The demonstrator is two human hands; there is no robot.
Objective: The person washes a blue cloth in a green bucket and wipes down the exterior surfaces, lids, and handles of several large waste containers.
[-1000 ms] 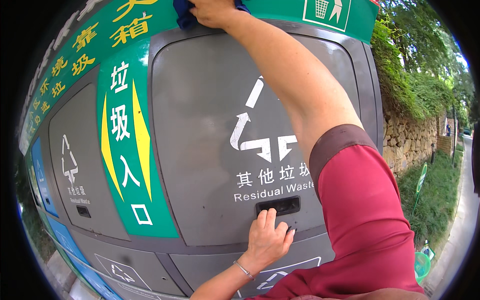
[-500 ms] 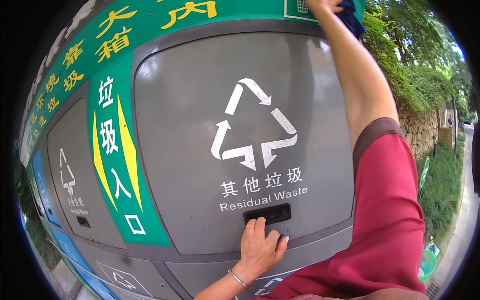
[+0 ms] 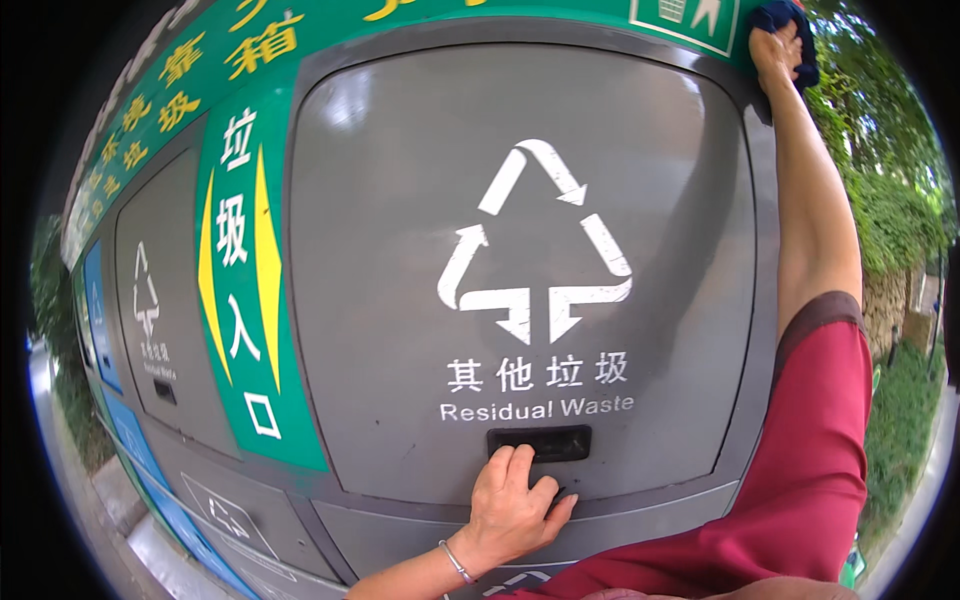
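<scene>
While your half-curled left hand (image 3: 515, 507) touches the six-o'clock handle (image 3: 562, 444), grip unclear, your right hand (image 3: 776, 52) holds a cloth (image 3: 808, 58) at two o'clock, likely wiping; next, press evenly.

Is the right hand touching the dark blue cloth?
Touching: the head view shows the right hand on the dark blue cloth, its fingers over the fabric, no gap between.

Bright daylight, pale glare high on the grey waste-bin door (image 3: 540, 250), soft shadow at right, fisheye-curved edges.
</scene>
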